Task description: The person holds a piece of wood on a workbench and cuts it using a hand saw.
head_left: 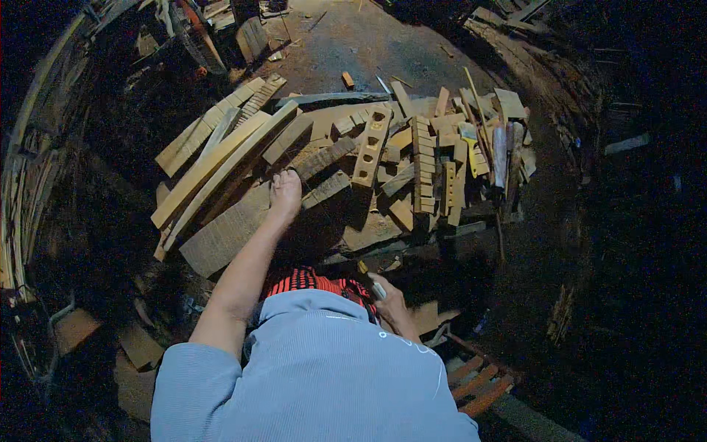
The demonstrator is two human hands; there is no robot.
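My left hand (286,188) reaches into a spread of wooden offcuts, its fingers curled at the edge of a piece between a rough grey board (221,228) and a short block (287,138); what they grip is unclear. Long pale curved pieces (221,173) lie just to its left. To its right are a block with square holes (370,147) and a slotted strip (423,166). Low near my waist, my right hand (388,298) is closed on a small tool (375,283) with a pale grip and yellowish end, partly hidden by my body.
A yellow-handled tool (469,151) lies among the wood at the right. An orange block (347,79) lies on the ground (331,44) beyond the pile. Stacked timber (18,214) lines the far left. An orange slatted object (479,383) sits at lower right.
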